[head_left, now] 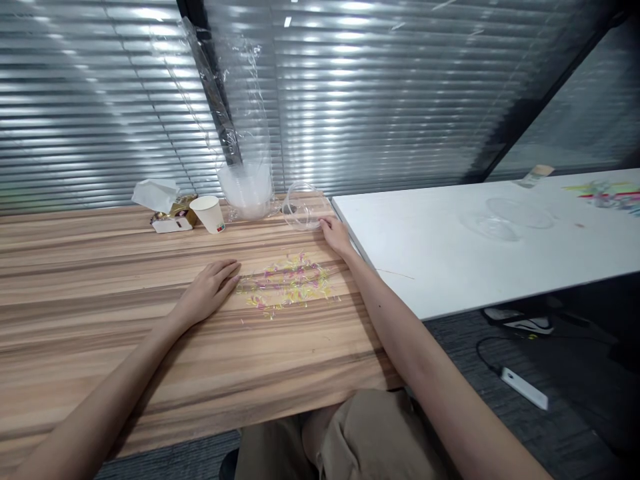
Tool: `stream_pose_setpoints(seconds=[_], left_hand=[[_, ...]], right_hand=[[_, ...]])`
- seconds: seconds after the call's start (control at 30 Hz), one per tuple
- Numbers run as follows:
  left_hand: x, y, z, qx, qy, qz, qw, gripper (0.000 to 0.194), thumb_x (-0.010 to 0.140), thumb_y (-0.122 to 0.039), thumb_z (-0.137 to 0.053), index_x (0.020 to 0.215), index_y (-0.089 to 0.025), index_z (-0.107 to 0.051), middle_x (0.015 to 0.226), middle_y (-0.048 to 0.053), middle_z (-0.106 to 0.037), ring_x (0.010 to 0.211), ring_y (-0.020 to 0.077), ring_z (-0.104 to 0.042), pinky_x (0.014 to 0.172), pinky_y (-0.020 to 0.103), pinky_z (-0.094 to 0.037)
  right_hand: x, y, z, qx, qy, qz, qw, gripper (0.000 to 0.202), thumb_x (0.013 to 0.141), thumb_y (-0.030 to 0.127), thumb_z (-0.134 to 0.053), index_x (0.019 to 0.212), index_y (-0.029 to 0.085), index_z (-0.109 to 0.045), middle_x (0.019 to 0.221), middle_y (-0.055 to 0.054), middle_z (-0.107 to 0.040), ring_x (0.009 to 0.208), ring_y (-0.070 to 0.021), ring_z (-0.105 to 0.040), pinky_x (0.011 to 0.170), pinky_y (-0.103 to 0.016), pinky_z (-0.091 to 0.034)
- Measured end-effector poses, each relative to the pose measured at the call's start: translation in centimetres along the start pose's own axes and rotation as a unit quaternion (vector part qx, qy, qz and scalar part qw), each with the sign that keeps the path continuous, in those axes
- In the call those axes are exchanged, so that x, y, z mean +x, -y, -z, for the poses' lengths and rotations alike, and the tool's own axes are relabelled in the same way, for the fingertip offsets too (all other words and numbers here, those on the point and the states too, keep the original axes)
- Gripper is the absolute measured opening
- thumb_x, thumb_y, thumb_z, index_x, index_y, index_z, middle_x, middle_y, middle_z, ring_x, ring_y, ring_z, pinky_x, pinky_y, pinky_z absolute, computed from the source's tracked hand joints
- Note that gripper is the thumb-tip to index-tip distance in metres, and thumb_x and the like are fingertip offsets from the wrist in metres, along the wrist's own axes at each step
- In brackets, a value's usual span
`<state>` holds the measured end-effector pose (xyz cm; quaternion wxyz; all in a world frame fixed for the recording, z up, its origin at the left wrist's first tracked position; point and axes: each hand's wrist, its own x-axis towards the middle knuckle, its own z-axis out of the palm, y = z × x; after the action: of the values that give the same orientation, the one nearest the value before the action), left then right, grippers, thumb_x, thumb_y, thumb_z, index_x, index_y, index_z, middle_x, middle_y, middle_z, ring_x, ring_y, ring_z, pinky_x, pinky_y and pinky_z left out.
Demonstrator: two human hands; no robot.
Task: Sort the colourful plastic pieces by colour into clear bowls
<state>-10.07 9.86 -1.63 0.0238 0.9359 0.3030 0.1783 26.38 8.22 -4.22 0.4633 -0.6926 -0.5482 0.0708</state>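
Note:
A loose pile of small yellow, pink and clear strips (pixel 295 281) is spread on the wooden table (pixel 210 373). My left hand (pixel 213 288) lies flat at the pile's left edge, fingers extended and holding nothing. Behind the pile and to its right, my right hand (pixel 334 233) has its fingertips closed on the rim of a clear round plastic container (pixel 301 208), which appears tipped on its side.
At the table's back stand a tissue box (pixel 173 217), a paper cup (pixel 209 213) and a bagged stack of clear cups (pixel 247 190). A white table (pixel 425 247) adjoins on the right, holding clear plastic pieces (pixel 493 223) and colored strips (pixel 607 193).

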Motion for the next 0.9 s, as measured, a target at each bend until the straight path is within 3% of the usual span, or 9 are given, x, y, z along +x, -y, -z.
stream_pose_setpoints(seconds=[0.3, 0.5, 0.63, 0.7, 0.77, 0.9], left_hand=[[-0.1, -0.3, 0.2, -0.018, 0.017, 0.024, 0.999, 0.066, 0.096, -0.058, -0.02, 0.125, -0.011, -0.056, 0.132, 0.015, -0.053, 0.124, 0.0266, -0.048, 0.11, 0.045, -0.035], [-0.1, -0.7, 0.5, -0.022, 0.048, 0.062, 0.997, 0.069, 0.095, -0.06, -0.018, 0.13, -0.011, -0.052, 0.139, 0.013, -0.049, 0.129, 0.025, -0.045, 0.113, 0.042, -0.032], [-0.1, -0.8, 0.5, -0.021, 0.058, 0.067, 0.996, 0.069, 0.096, -0.059, -0.017, 0.132, -0.01, -0.05, 0.142, 0.012, -0.046, 0.132, 0.0242, -0.043, 0.114, 0.041, -0.03], [-0.1, -0.9, 0.5, -0.022, 0.063, 0.062, 0.996, 0.068, 0.096, -0.057, -0.017, 0.134, -0.011, -0.049, 0.144, 0.012, -0.044, 0.133, 0.0232, -0.041, 0.115, 0.041, -0.029], [-0.1, -1.0, 0.5, -0.021, 0.067, 0.056, 0.996, 0.065, 0.097, -0.054, -0.017, 0.135, -0.012, -0.048, 0.145, 0.01, -0.043, 0.134, 0.022, -0.04, 0.115, 0.04, -0.028], [0.0, -1.1, 0.9, -0.014, 0.081, 0.05, 0.995, 0.064, 0.097, -0.052, -0.017, 0.137, -0.012, -0.046, 0.146, 0.009, -0.041, 0.135, 0.0222, -0.038, 0.115, 0.039, -0.029]], right_hand=[[0.0, 0.0, 0.0, 0.0, -0.005, 0.008, 1.0, 0.034, 0.094, 0.023, -0.038, 0.108, 0.012, -0.068, 0.115, -0.01, -0.066, 0.109, -0.0197, -0.06, 0.101, -0.034, -0.041], [0.4, -0.3, 0.0, 0.028, 0.006, 0.066, 0.997, 0.069, 0.095, 0.017, -0.004, 0.078, 0.015, -0.07, 0.109, -0.004, -0.069, 0.128, -0.0142, -0.045, 0.108, -0.032, -0.028], [0.3, -0.5, 0.4, 0.042, 0.009, 0.096, 0.994, 0.043, 0.101, 0.037, -0.035, 0.088, 0.012, -0.068, 0.114, -0.007, -0.066, 0.123, -0.0214, -0.051, 0.108, -0.043, -0.035], [0.2, -0.6, 0.6, 0.047, 0.01, 0.105, 0.993, 0.048, 0.1, 0.042, -0.032, 0.086, 0.016, -0.069, 0.114, -0.006, -0.066, 0.125, -0.0214, -0.049, 0.109, -0.043, -0.034], [0.1, -0.7, 0.9, 0.052, 0.011, 0.112, 0.992, 0.062, 0.097, 0.039, -0.015, 0.073, 0.022, -0.069, 0.112, -0.002, -0.068, 0.131, -0.0183, -0.042, 0.11, -0.036, -0.028], [0.1, -0.8, 1.1, 0.065, 0.014, 0.116, 0.991, 0.06, 0.081, 0.035, -0.01, 0.057, 0.03, -0.064, 0.106, 0.002, -0.07, 0.135, -0.0132, -0.032, 0.107, -0.032, -0.026]])
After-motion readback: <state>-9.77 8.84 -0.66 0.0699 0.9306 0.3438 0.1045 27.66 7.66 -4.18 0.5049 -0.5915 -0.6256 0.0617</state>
